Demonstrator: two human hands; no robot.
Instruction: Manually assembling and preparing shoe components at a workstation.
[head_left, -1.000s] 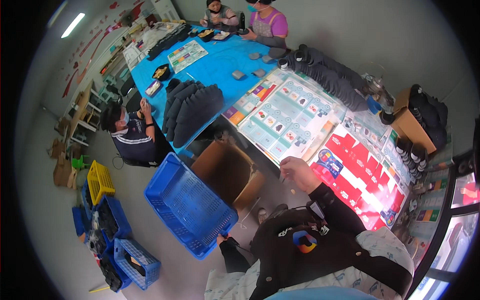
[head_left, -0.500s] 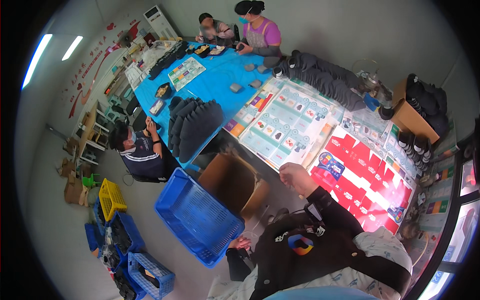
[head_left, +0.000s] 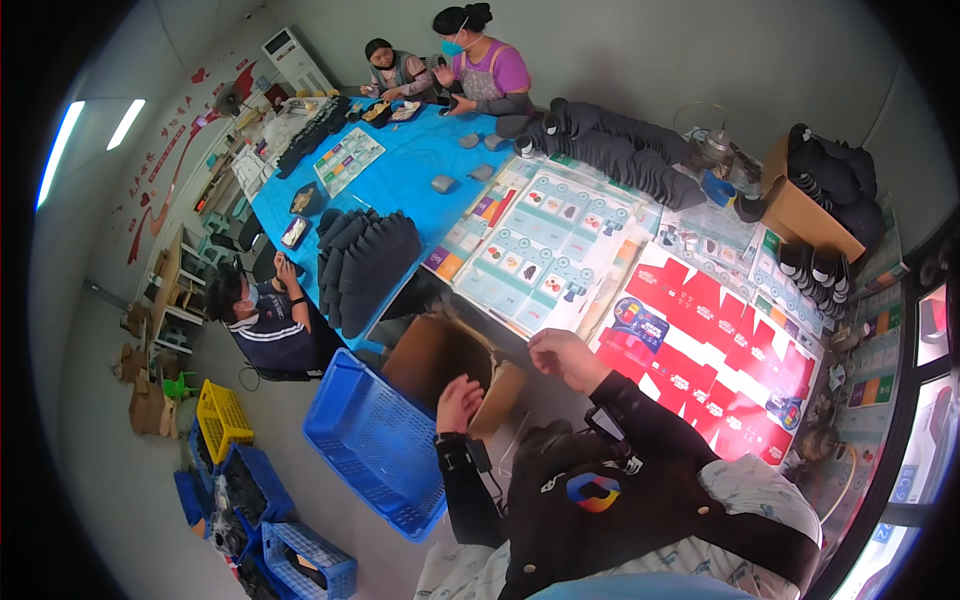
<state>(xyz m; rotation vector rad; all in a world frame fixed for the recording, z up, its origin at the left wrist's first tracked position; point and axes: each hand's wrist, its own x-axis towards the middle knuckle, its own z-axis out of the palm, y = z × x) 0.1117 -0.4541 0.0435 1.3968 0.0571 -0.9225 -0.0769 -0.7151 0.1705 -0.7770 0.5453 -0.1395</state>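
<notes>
My left hand [head_left: 459,403] is raised in front of the open cardboard box [head_left: 512,395], beside the blue plastic basket [head_left: 375,440]. Its fingers are apart and slightly bent, and I see nothing in them. Near the front edge of the table, my right hand [head_left: 563,357] hovers with loosely bent fingers, also showing nothing held. Beyond it lie printed sheets [head_left: 535,255] with small fruit pictures. To its right, flat red and white printed card [head_left: 690,350] covers the table. The two hands are apart from each other.
Dark grey padded pieces form a pile [head_left: 365,265] on the blue-covered table [head_left: 430,150] and a long row [head_left: 620,150] at its back. One co-worker [head_left: 265,310] sits at left; two others are at the far end. Stacked crates [head_left: 225,420] stand on the floor.
My left hand has risen from beside the blue basket to in front of the cardboard box. My right hand has shifted slightly left. The view has shifted a little; a far co-worker has raised a hand.
</notes>
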